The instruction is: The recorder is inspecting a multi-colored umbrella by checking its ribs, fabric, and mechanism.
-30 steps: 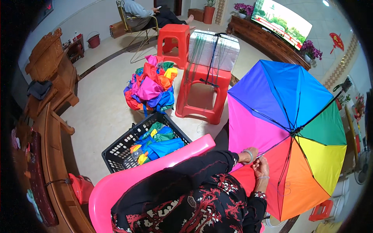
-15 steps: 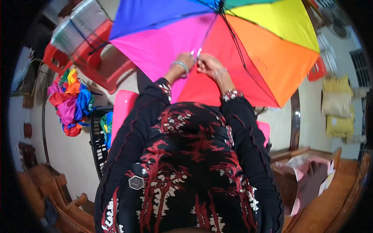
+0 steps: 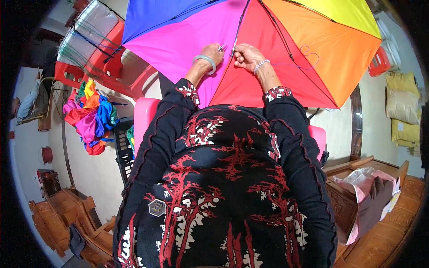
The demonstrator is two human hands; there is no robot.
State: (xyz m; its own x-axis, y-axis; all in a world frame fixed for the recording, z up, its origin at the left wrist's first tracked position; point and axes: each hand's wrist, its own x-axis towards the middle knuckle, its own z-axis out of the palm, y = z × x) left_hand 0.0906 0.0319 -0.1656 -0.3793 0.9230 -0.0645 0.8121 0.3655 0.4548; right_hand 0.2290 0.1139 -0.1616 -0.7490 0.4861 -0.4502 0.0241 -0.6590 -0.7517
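Pinching a small metal tool (image 3: 222, 47), the left hand (image 3: 213, 52) is closing its grip at an umbrella (image 3: 250, 49) rib; the right hand (image 3: 246, 55) is gripping the fabric there. A black crate (image 3: 123, 149) is holding coloured cloth.

This is a living room at home, used for piecework. Carved dark wooden furniture (image 3: 67, 210) lines the pale tiled floor (image 3: 96, 172), yellow cushions (image 3: 402, 107) sit stacked by the wall, and red plastic stools (image 3: 120, 67) stand beside a heap of bright umbrella fabric (image 3: 91, 118).
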